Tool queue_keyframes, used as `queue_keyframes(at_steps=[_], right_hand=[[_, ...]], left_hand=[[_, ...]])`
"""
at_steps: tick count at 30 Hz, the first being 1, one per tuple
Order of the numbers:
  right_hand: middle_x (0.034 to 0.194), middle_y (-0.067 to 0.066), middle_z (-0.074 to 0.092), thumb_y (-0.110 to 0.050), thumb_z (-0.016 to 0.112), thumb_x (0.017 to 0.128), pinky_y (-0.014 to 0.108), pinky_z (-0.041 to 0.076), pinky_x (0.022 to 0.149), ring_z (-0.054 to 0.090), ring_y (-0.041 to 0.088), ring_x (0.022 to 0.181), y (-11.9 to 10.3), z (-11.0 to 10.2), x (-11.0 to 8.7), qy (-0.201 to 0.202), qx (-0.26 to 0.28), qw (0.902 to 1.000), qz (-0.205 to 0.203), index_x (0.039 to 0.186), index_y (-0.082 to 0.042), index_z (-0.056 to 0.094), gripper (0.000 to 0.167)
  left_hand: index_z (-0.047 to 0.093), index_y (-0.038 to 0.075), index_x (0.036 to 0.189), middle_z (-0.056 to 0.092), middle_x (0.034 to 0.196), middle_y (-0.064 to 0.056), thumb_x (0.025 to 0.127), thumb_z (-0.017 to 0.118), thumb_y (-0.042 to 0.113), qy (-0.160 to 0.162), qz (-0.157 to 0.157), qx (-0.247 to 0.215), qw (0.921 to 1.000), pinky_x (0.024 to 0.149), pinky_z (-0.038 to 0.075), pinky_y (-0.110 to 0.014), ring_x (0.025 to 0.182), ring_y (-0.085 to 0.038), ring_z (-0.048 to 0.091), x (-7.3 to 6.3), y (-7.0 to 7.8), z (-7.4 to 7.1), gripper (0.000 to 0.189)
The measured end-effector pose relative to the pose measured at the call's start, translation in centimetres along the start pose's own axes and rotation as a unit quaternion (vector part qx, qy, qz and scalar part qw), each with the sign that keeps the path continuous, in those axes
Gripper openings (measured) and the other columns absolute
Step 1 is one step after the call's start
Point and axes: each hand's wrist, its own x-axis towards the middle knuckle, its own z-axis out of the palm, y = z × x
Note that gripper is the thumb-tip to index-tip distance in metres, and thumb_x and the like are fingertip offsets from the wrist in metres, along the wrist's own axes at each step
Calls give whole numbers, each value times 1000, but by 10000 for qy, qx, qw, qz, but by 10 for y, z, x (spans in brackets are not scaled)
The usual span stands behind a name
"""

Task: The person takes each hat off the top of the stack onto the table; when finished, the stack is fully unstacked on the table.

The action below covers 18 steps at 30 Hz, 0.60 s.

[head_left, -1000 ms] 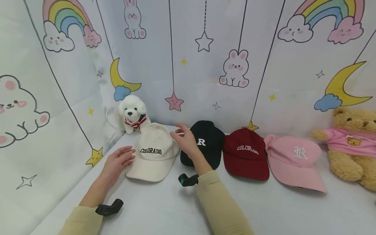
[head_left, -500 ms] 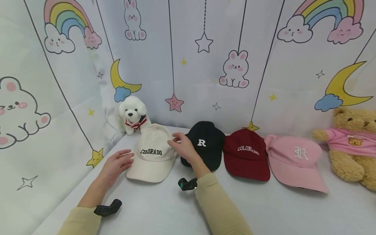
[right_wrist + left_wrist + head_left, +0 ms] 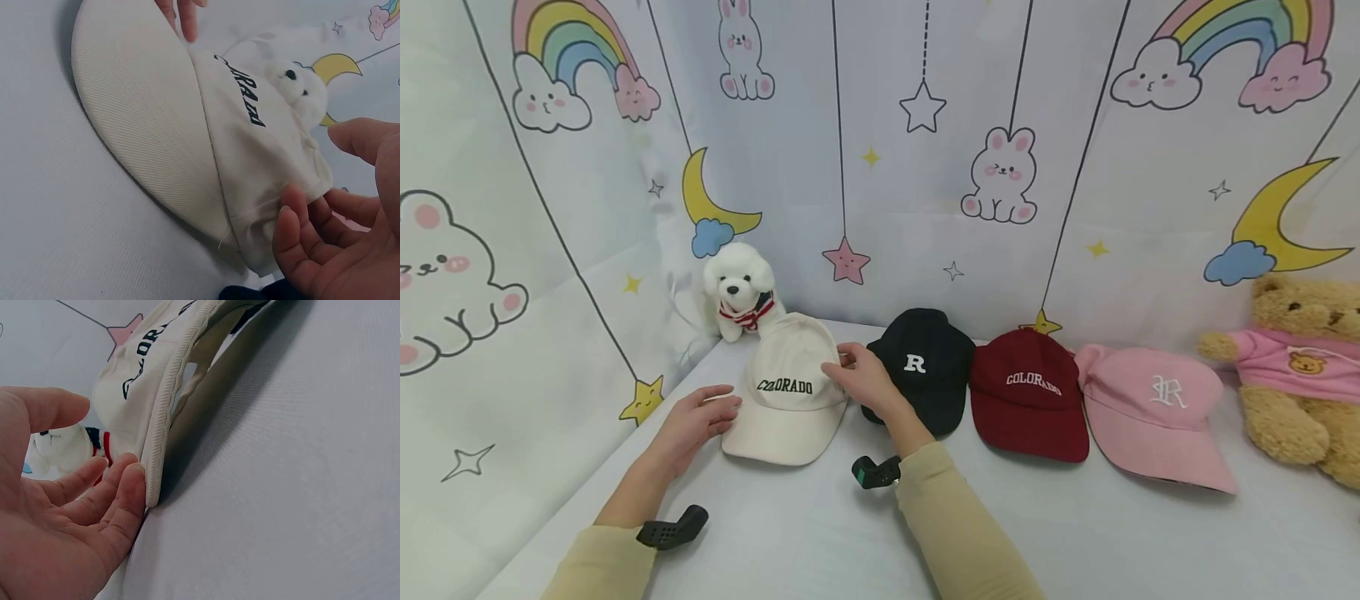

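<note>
A cream baseball cap (image 3: 786, 392) with COLORADO on its front rests on the white table, brim toward me. My left hand (image 3: 694, 429) is at its left side; in the left wrist view the fingertips (image 3: 128, 472) touch the brim's edge, and the thumb stands apart. On the other side my right hand (image 3: 872, 379) rests its fingertips (image 3: 290, 219) against the crown. Its thumb (image 3: 359, 137) stays off the cloth, as the right wrist view shows. Close by the right hand lies a black cap (image 3: 932, 375) with a white R, its left part hidden behind that hand.
Right of the black cap lie a dark red COLORADO cap (image 3: 1030, 400) and a pink cap (image 3: 1153, 408). A teddy bear (image 3: 1300, 367) in a pink top sits at the far right. Behind the cream cap is a white plush dog (image 3: 739, 283). A patterned curtain (image 3: 895, 208) backs the table.
My right hand has come down and left from above the gap between the cream and black caps onto the cream crown. The left hand has shifted slightly down. The caps have stayed put.
</note>
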Motion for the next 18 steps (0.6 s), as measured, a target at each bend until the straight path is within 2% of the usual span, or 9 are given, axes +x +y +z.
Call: queue_keyframes(at_steps=[5, 9, 18], right_hand=[[108, 7, 59, -29, 67, 97, 32, 51, 79, 57, 20, 94, -3, 1, -1, -84, -21, 9999, -60, 138, -2, 55, 50], [105, 6, 58, -28, 67, 97, 31, 51, 77, 55, 20, 93, -4, 2, -2, -95, -9, 9999, -111, 136, -3, 57, 48], [102, 5, 55, -23, 68, 96, 29, 50, 73, 55, 19, 93, -6, 2, -2, 178, 349, 9988, -299, 131, -9, 61, 38]], left_hand=[[30, -7, 152, 46, 145, -27, 104, 55, 21, 7, -32, 76, 10000, 86, 51, -20, 101, -11, 58, 0, -1, 0, 61], [30, -6, 152, 48, 143, -25, 104, 56, 24, 44, -101, 130, 9999, 86, 51, -20, 103, -13, 57, -2, -2, 1, 62], [29, -8, 151, 47, 140, -27, 104, 56, 27, 193, -177, 357, 9990, 89, 52, -24, 115, -23, 57, 0, -2, 0, 65]])
